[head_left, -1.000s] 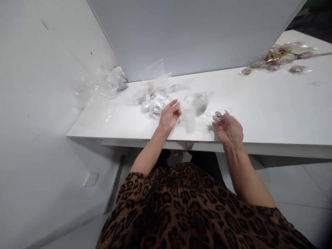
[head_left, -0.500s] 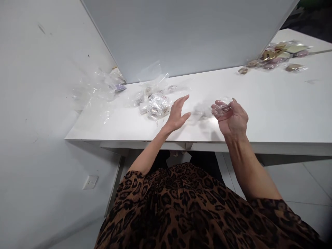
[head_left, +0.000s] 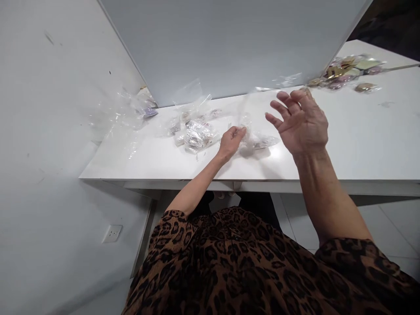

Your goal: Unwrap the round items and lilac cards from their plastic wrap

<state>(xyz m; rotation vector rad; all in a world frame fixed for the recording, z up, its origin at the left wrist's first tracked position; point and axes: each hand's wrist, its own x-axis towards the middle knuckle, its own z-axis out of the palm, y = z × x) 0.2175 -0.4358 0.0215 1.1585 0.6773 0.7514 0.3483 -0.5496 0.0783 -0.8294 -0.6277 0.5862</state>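
My left hand [head_left: 232,142] is closed in a pinch on a clear plastic bag [head_left: 247,124] just above the white table. By its fingertips a small clear packet [head_left: 265,142] with something brownish in it lies on the table. My right hand [head_left: 300,120] is raised, palm towards me, thumb and index finger closed and the other fingers loosely curled. A blurred strip of clear film [head_left: 285,81] runs from its fingertips. Whether both hands hold the same bag, I cannot tell. Left of my left hand lies a pile of filled clear packets [head_left: 198,133].
Crumpled clear bags [head_left: 121,111] lie at the table's left end by the wall. Several colourful wrapped packets [head_left: 348,72] are heaped at the back right. A grey upright panel [head_left: 229,43] borders the white table [head_left: 361,144] at the back.
My right hand has risen up and to the right, drawing clear film with it. My left hand has moved slightly right and closed on the plastic bag.
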